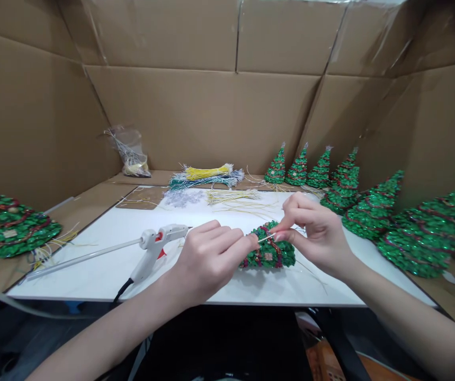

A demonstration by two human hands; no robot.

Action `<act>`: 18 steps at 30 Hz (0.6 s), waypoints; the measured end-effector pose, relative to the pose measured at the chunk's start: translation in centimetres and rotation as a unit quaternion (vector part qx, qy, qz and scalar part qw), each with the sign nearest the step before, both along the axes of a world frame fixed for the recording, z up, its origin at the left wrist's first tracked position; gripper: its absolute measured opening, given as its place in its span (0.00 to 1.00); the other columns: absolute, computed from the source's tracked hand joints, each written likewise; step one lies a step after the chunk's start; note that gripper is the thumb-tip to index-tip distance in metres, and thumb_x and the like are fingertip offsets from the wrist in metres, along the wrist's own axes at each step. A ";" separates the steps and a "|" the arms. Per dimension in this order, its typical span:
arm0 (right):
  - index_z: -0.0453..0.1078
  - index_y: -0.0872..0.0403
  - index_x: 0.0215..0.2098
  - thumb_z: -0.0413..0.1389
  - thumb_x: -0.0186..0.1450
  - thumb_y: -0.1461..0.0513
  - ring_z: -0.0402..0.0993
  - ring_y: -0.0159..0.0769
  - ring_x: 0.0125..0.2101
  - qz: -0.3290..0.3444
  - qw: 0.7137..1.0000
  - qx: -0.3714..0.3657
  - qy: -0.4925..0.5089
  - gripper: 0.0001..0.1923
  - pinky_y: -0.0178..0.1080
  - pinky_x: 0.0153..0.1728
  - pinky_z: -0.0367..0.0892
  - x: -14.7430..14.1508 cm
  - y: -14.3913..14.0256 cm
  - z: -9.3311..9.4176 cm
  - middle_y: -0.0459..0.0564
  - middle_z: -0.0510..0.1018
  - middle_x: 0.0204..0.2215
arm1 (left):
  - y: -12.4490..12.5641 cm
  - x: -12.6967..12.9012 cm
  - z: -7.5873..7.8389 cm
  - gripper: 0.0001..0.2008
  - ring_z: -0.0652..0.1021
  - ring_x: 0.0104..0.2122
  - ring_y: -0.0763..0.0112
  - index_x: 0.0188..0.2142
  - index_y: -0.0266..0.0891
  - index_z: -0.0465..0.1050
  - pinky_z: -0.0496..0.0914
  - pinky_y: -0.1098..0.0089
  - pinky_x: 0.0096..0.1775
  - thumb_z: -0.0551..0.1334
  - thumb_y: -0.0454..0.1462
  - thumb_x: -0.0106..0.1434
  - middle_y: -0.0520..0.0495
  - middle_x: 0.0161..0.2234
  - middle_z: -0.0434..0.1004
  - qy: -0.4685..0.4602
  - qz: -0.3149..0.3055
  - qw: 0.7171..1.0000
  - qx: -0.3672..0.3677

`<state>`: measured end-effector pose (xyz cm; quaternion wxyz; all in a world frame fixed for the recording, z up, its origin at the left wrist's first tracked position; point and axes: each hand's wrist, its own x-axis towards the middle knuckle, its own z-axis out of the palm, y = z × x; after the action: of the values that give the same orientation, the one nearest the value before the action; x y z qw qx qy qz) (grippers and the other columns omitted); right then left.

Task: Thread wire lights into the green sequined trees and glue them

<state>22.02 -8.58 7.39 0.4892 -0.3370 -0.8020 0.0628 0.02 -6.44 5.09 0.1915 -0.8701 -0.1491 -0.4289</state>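
A small green tinsel Christmas tree (pixel 267 257) with red garland lies on its side on the white board, between my hands. A thin pale wire (pixel 266 238) stretches over it from hand to hand. My left hand (pixel 215 259) is closed, thumb and forefinger pinching the wire's left end; it hides the tree's left part. From the right, my right hand (pixel 310 227) pinches the other end between thumb and fingers. Whether the wire is fastened to the tree, I cannot tell.
A white glue gun (pixel 151 254) with a long clear glue stick rests left of my hands. Behind are yellow and green wire bundles (pixel 207 174) and a plastic bag (pixel 130 153). Finished-looking trees (pixel 370 203) stand along the right; another tree (pixel 12 225) is at left. Cardboard walls (pixel 195 111) enclose the table.
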 end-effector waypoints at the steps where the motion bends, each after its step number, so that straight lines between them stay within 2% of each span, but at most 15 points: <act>1: 0.73 0.53 0.25 0.60 0.59 0.71 0.61 0.35 0.29 0.002 1.000 -0.010 0.005 0.08 0.40 0.30 0.58 0.0 0.1 0.0 0.45 0.65 0.24 | 0.0 -0.1 0.0 0.02 0.64 0.22 0.75 0.34 0.36 0.74 0.56 0.69 0.27 0.62 0.31 0.64 0.53 0.21 0.70 -0.003 0.002 1.000 -0.012; 3: 0.73 0.52 0.25 0.60 0.59 0.71 0.61 0.36 0.30 0.001 1.000 -0.017 0.010 0.09 0.40 0.30 0.58 0.2 0.4 0.1 0.45 0.65 0.24 | -0.2 -0.2 0.1 0.03 0.65 0.22 0.76 0.33 0.36 0.74 0.57 0.70 0.28 0.62 0.32 0.65 0.54 0.22 0.71 -0.016 0.002 0.998 -0.053; 6: 0.74 0.52 0.25 0.61 0.60 0.68 0.61 0.36 0.30 -0.010 1.000 -0.013 0.002 0.07 0.40 0.30 0.57 0.7 1.0 0.3 0.46 0.65 0.24 | -0.3 -0.8 0.3 0.05 0.69 0.24 0.78 0.34 0.36 0.74 0.61 0.74 0.30 0.61 0.32 0.67 0.54 0.25 0.75 -0.019 -0.007 0.986 -0.165; 9: 0.75 0.51 0.25 0.63 0.60 0.65 0.59 0.35 0.29 -0.020 1.000 -0.007 -0.020 0.06 0.40 0.30 0.56 1.7 1.6 0.5 0.44 0.62 0.22 | -0.2 -1.6 0.4 0.06 0.72 0.25 0.80 0.34 0.37 0.74 0.62 0.77 0.30 0.59 0.33 0.68 0.55 0.27 0.76 0.006 -0.017 0.955 -0.296; 11: 0.75 0.50 0.26 0.64 0.60 0.64 0.58 0.35 0.27 -0.037 0.999 0.001 -0.024 0.05 0.40 0.29 0.55 2.4 2.0 0.6 0.44 0.62 0.21 | 0.0 -2.3 0.3 0.07 0.72 0.26 0.81 0.33 0.37 0.74 0.62 0.78 0.30 0.60 0.35 0.68 0.55 0.27 0.76 0.020 -0.019 0.933 -0.359; 15: 0.75 0.50 0.25 0.63 0.60 0.63 0.60 0.36 0.28 -0.076 0.997 0.010 -0.029 0.06 0.41 0.30 0.55 3.8 2.7 1.0 0.45 0.64 0.22 | 0.9 -3.3 -0.4 0.08 0.73 0.32 0.77 0.31 0.37 0.74 0.64 0.76 0.34 0.61 0.37 0.67 0.52 0.31 0.74 0.026 -0.014 0.910 -0.412; 18: 0.75 0.49 0.24 0.63 0.60 0.62 0.59 0.35 0.27 -0.092 0.995 0.010 -0.039 0.07 0.41 0.33 0.57 4.3 2.9 1.2 0.44 0.63 0.22 | 1.5 -3.6 -0.8 0.10 0.72 0.31 0.75 0.30 0.38 0.74 0.64 0.75 0.32 0.61 0.39 0.66 0.51 0.30 0.73 0.012 -0.001 0.892 -0.453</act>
<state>26.30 -5.64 8.57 0.4646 -0.4066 -0.7866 -0.0042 -3.57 -4.97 4.28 -0.2219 -0.8677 -0.3238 -0.3051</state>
